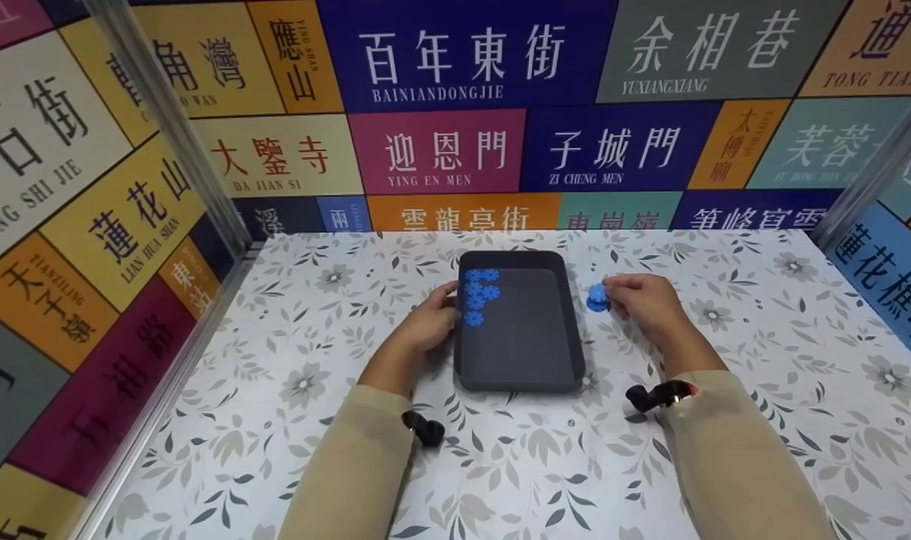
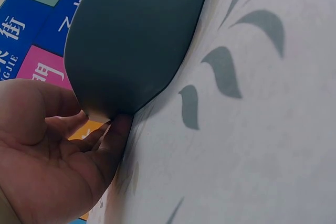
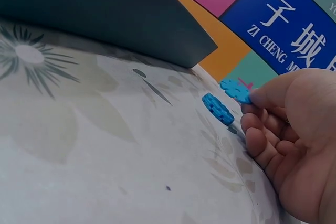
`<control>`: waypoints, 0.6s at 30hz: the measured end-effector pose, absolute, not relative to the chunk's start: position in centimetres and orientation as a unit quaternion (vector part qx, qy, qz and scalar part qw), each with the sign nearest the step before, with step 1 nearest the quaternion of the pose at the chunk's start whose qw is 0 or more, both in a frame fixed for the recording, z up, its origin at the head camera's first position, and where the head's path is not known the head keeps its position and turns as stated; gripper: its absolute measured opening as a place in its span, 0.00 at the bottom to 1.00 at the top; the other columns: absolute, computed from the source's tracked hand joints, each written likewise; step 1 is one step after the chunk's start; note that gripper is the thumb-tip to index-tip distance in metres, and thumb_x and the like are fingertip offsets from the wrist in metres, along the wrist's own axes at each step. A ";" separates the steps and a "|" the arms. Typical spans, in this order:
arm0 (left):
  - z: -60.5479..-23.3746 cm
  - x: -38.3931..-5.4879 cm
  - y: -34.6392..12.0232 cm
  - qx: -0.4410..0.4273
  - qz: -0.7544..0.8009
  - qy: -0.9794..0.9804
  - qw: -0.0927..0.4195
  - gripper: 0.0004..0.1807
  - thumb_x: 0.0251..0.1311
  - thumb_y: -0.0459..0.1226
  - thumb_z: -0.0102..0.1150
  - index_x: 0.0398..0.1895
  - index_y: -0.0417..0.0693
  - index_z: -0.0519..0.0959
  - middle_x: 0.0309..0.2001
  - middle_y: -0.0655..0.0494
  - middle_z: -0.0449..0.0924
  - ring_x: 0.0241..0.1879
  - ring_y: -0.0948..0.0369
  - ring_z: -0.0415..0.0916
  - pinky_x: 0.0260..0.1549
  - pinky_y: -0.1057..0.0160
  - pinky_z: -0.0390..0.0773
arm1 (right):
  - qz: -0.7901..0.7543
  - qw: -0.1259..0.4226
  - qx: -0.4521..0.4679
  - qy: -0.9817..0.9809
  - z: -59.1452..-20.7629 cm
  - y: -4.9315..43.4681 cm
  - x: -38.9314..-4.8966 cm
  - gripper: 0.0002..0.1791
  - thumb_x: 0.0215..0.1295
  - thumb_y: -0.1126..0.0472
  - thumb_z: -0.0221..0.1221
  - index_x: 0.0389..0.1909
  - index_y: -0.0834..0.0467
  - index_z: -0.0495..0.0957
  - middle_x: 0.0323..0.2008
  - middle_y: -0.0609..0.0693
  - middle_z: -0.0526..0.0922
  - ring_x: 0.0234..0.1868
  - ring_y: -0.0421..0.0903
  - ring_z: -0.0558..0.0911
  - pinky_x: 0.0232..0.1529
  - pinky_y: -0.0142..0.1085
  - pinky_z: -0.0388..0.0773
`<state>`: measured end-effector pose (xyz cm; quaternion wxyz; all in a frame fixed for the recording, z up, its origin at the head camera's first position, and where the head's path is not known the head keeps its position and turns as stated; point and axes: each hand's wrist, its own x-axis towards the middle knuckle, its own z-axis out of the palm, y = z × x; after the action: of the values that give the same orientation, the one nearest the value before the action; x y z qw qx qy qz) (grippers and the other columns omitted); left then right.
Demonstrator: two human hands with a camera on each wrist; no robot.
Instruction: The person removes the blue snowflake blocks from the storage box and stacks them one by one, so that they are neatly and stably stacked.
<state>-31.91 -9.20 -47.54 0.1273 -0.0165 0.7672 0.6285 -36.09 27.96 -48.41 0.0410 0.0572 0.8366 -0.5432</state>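
Observation:
A dark grey rectangular tray [image 1: 519,345] lies on the table, with several blue flower-shaped plastic discs [image 1: 474,291] in its upper left part. At the tray's left side my left hand [image 1: 430,321] holds the edge between thumb and fingers; the left wrist view shows the hand [image 2: 63,145] at the tray's outer wall [image 2: 136,35]. To the right of the tray, my right hand [image 1: 644,301] pinches a blue notched disc [image 3: 235,91] between thumb and fingertips. Just below it, a short stack of blue discs [image 3: 217,109] stands tilted in the right wrist view.
White cloth with grey leaves and flowers covers the table [image 1: 313,442]. Behind it rises a back wall [image 1: 455,60] of coloured street-name panels, and a metal-edged side panel [image 1: 88,225] stands at the left. Dark cameras [image 1: 424,429] are strapped at both wrists.

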 end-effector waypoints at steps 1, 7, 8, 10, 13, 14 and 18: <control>-47.5 -31.9 -9.2 -0.016 0.628 0.767 0.127 0.39 0.69 0.31 0.47 0.85 0.53 0.61 0.79 0.41 0.68 0.74 0.47 0.70 0.76 0.49 0.69 | -0.537 0.044 0.054 0.841 -48.4 28.0 -36.1 0.19 0.79 0.57 0.60 0.63 0.61 0.83 0.47 0.44 0.86 0.37 0.37 0.81 0.40 0.30 0.81; -47.6 -31.8 -9.3 -0.015 0.627 0.769 0.126 0.39 0.69 0.31 0.48 0.85 0.52 0.60 0.77 0.41 0.71 0.72 0.47 0.73 0.75 0.50 0.70 | -0.500 0.056 0.045 0.863 -48.5 28.2 -36.1 0.19 0.79 0.54 0.60 0.62 0.59 0.85 0.51 0.49 0.87 0.41 0.39 0.81 0.42 0.30 0.81; -47.6 -31.8 -9.3 -0.016 0.628 0.768 0.126 0.39 0.69 0.31 0.48 0.85 0.53 0.60 0.77 0.42 0.71 0.72 0.47 0.73 0.75 0.50 0.69 | -0.497 0.057 0.044 0.865 -48.5 28.2 -36.1 0.19 0.79 0.54 0.60 0.62 0.59 0.85 0.50 0.49 0.87 0.41 0.39 0.81 0.42 0.30 0.81; -47.5 -31.7 -9.3 -0.017 0.629 0.767 0.126 0.39 0.69 0.31 0.48 0.85 0.53 0.61 0.77 0.42 0.71 0.72 0.47 0.73 0.76 0.50 0.69 | -0.495 0.057 0.042 0.866 -48.5 28.2 -36.0 0.19 0.79 0.54 0.60 0.62 0.60 0.85 0.50 0.50 0.87 0.40 0.39 0.82 0.42 0.30 0.81; -47.6 -31.8 -9.3 -0.015 0.626 0.769 0.128 0.39 0.69 0.31 0.48 0.85 0.53 0.61 0.78 0.42 0.70 0.71 0.47 0.73 0.74 0.50 0.70 | -0.496 0.054 0.038 0.866 -48.5 28.2 -36.0 0.19 0.78 0.55 0.61 0.62 0.61 0.85 0.49 0.49 0.88 0.39 0.38 0.81 0.41 0.30 0.80; -47.6 -31.9 -9.3 -0.009 0.626 0.769 0.129 0.39 0.69 0.31 0.47 0.85 0.52 0.60 0.78 0.41 0.70 0.71 0.47 0.73 0.73 0.51 0.71 | -0.497 0.052 0.037 0.865 -48.5 28.1 -36.0 0.19 0.78 0.55 0.61 0.62 0.61 0.85 0.47 0.48 0.88 0.38 0.38 0.81 0.41 0.29 0.80; -47.6 -32.2 -9.3 0.009 0.622 0.772 0.128 0.39 0.69 0.30 0.45 0.85 0.48 0.58 0.77 0.39 0.70 0.71 0.46 0.73 0.70 0.52 0.72 | -0.493 0.039 0.035 0.868 -48.8 28.2 -36.0 0.19 0.78 0.55 0.61 0.62 0.61 0.85 0.44 0.46 0.87 0.37 0.37 0.80 0.39 0.29 0.79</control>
<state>-32.17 -9.32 -47.63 0.1282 0.0087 0.7723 0.6221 -36.03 28.16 -48.78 0.0393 0.0346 0.8684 -0.4931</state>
